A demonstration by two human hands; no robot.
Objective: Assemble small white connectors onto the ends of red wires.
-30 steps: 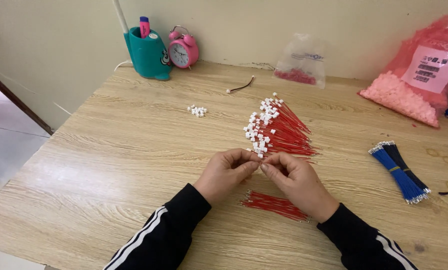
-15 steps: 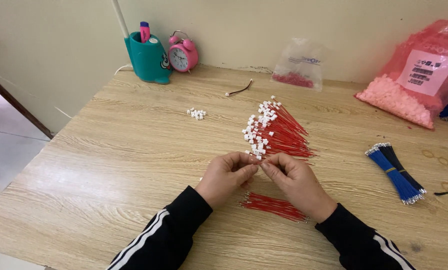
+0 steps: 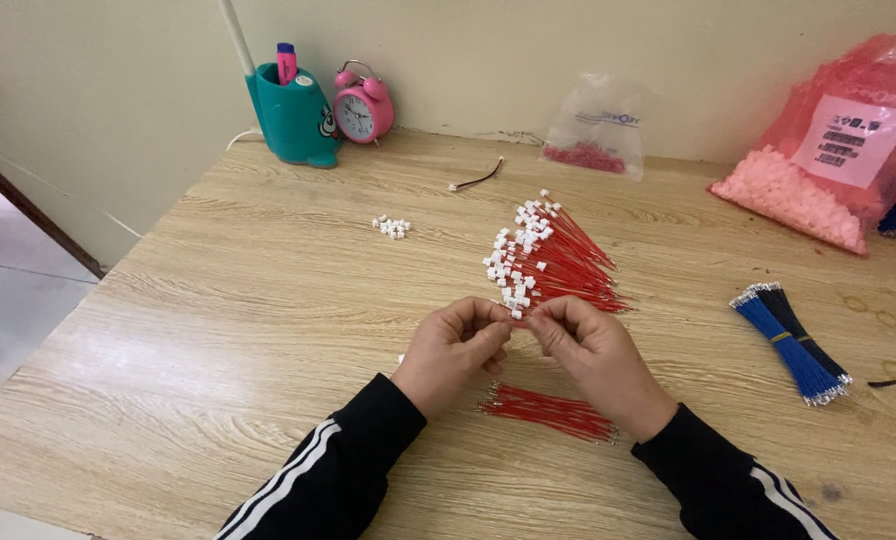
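Both hands pinched together on one red wire and its small white connector.
I read this as mid-fitting: left hand (image 3: 455, 345) and right hand (image 3: 590, 345) meet just below the finished pile (image 3: 548, 255); loose red wires (image 3: 553, 412) lie beneath my wrists. Seating needs fine alignment.

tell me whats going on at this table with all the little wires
A person's left hand and right hand meet fingertip to fingertip, pinching something small between them beside a fan of red wires with white connectors. A plain red wire bundle lies under the wrists, loose white connectors and a blue wire bundle off to the sides.
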